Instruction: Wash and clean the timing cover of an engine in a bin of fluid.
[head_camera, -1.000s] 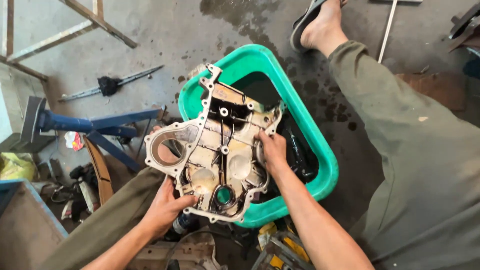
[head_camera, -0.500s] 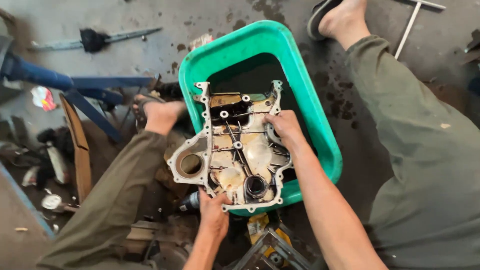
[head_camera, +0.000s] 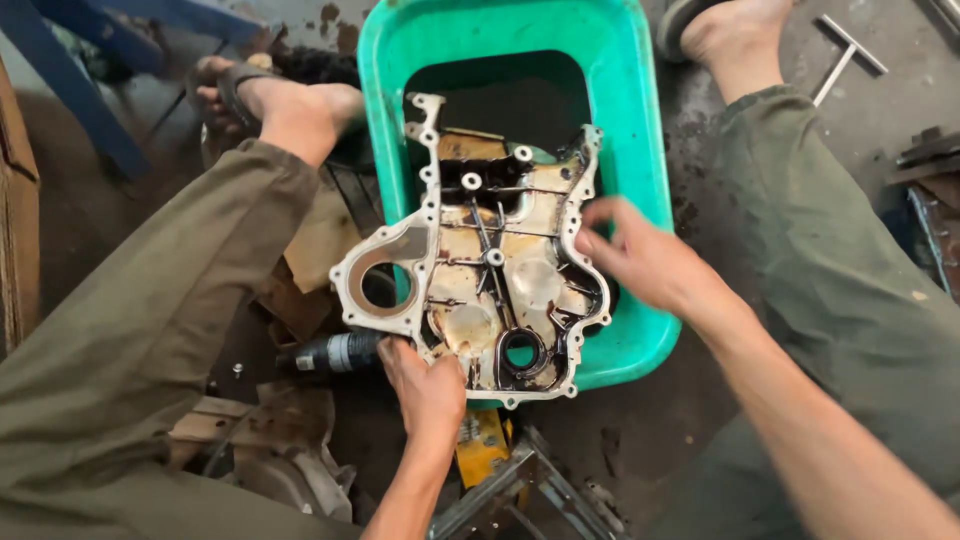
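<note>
An oily aluminium engine cover (head_camera: 490, 270), with bolt holes round its rim and two round openings, lies tilted across the near edge of a green plastic tub (head_camera: 640, 150) that holds dark liquid. My left hand (head_camera: 428, 385) grips the cover's lower left edge. On the cover's right rim, the fingers of my right hand (head_camera: 640, 262) pinch the metal. The cover's greasy inner side faces up.
My knees in olive trousers flank the tub, with sandalled feet at the upper left (head_camera: 270, 100) and top right (head_camera: 720, 25). A black cylinder (head_camera: 330, 352) lies under the cover's left side. A yellow tool (head_camera: 482, 440), a T-handle wrench (head_camera: 845, 55) and blue stand legs (head_camera: 70, 80) lie around.
The view has swung closer over the tub. The cover has been turned more upright and my left hand has shifted along its lower edge.
</note>
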